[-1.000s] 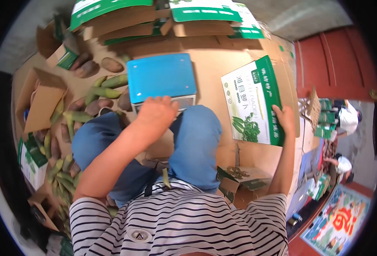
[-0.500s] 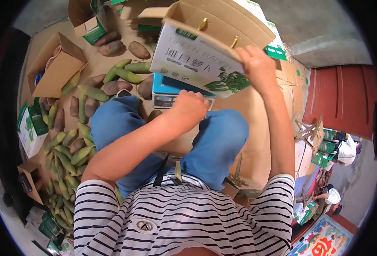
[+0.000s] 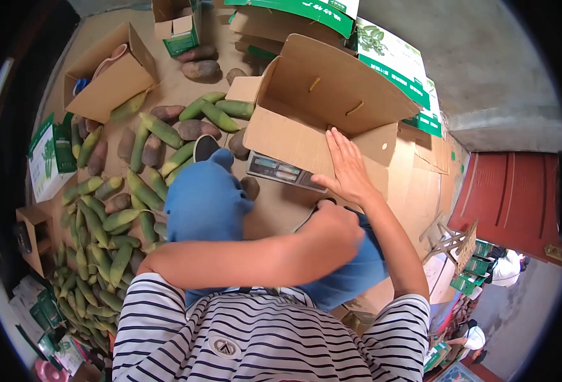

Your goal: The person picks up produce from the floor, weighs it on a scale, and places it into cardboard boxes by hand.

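An open cardboard box [image 3: 300, 137] sits tilted on a digital scale [image 3: 284, 170], its brown flap hanging toward me over the front. Inside its back wall show gold cord handles [image 3: 356, 109]. My right hand [image 3: 348, 169] lies flat on that flap, fingers stretched out, thumb apart. Lower down, over my right knee, my left hand [image 3: 333, 234] is curled closed and slightly blurred; whatever it holds, if anything, is hidden. Several green radishes [image 3: 217, 116] and brownish-purple radishes [image 3: 197, 130] lie left of the box.
A large heap of green radishes [image 3: 96, 223] covers the floor at left. A brown carton [image 3: 112, 83] and a green-white box [image 3: 50, 159] stand beyond it. Stacked printed boxes [image 3: 392, 54] stand behind the box. Two people [image 3: 505, 268] work at far right.
The box's printed front is now hidden behind its brown flap, folded outward. My right hand went from gripping the box's edge to lying flat. My left hand moved down and right from the scale.
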Demonstrator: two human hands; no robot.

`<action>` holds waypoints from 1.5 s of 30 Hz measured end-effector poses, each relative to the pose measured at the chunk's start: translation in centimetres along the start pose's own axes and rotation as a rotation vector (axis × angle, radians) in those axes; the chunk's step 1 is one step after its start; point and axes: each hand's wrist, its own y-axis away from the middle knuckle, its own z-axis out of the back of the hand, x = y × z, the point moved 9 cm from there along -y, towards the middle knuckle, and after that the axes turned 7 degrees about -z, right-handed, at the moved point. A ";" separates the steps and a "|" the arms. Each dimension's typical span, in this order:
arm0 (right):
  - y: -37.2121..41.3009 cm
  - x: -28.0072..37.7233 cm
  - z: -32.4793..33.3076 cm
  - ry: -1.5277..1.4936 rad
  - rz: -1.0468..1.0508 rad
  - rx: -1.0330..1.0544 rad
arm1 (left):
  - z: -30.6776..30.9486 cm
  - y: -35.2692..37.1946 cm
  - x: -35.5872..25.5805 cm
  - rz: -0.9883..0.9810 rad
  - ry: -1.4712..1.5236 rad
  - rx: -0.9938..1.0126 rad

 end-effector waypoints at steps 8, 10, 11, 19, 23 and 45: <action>-3.3 -3.7 -2.8 -0.119 -0.178 0.037 | 7.2 20.0 10.8 0.502 0.185 -0.968; -3.3 -4.2 -2.6 -0.196 -0.108 -0.047 | -1.2 27.6 16.1 0.930 0.192 -0.836; -3.4 -4.0 -2.3 -0.250 -0.077 -0.067 | -6.1 31.4 17.1 1.071 0.177 -0.718; -2.9 -2.4 -3.5 -0.260 -0.098 0.044 | -33.4 51.8 4.1 1.749 0.361 -0.048; -3.1 -2.3 -3.7 -0.216 -0.064 0.037 | -36.4 55.5 0.3 1.941 0.297 -0.139; -3.8 -4.1 -4.7 -0.232 -0.149 0.106 | -39.7 72.9 0.3 2.138 0.424 0.134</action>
